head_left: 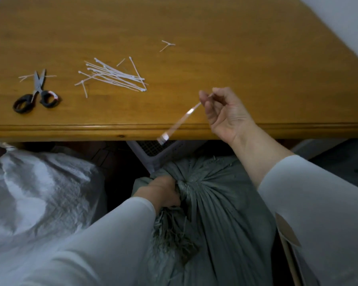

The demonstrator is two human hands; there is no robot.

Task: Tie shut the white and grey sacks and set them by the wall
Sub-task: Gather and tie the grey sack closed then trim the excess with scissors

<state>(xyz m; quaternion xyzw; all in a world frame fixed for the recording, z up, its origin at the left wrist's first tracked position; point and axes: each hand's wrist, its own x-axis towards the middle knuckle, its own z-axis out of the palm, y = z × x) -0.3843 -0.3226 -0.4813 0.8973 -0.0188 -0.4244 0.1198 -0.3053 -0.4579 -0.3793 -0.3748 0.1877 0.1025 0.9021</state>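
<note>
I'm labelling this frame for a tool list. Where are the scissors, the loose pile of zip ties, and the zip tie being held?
scissors (38, 90): head view, at the pivot.
pile of zip ties (114, 76): head view, middle of the bundle.
held zip tie (181, 121): head view, mid-strap.

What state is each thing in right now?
Grey sack: neck bunched, not yet tied.
Left hand: gripping the sack's neck.
Right hand: pinching one zip tie, unlooped.
White sack: beside it, mouth out of view.
Scissors: on the table, blades slightly open.
Spare ties: loose pile.

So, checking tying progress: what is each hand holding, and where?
Left hand grips the grey sack by its gathered neck; right hand pinches one end of a zip tie.
</note>
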